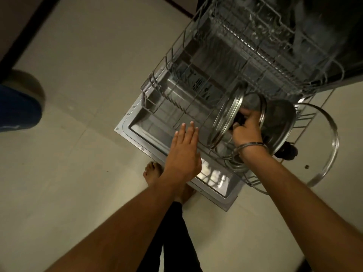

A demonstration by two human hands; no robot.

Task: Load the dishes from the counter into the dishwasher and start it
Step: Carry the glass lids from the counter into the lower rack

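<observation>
The dishwasher's lower wire rack (176, 55) is pulled out over the open door (137, 130). Several glass pot lids with steel rims stand on edge at the rack's near right end. My right hand (246, 126) reaches between two of them and grips the dark knob of a lid (228, 118), which leans to the right. A steel-backed lid (282, 122) stands behind the hand. A large glass lid (332, 146) sticks out past the rack's right side. My left hand (183, 152) hovers flat over the rack's front edge, fingers straight, holding nothing.
Beige tiled floor (78, 134) surrounds the door. My bare foot (152, 173) stands close to the door's near corner. A blue object (17, 108) lies at the left edge. Dark cabinet fronts (23, 26) run along the top left.
</observation>
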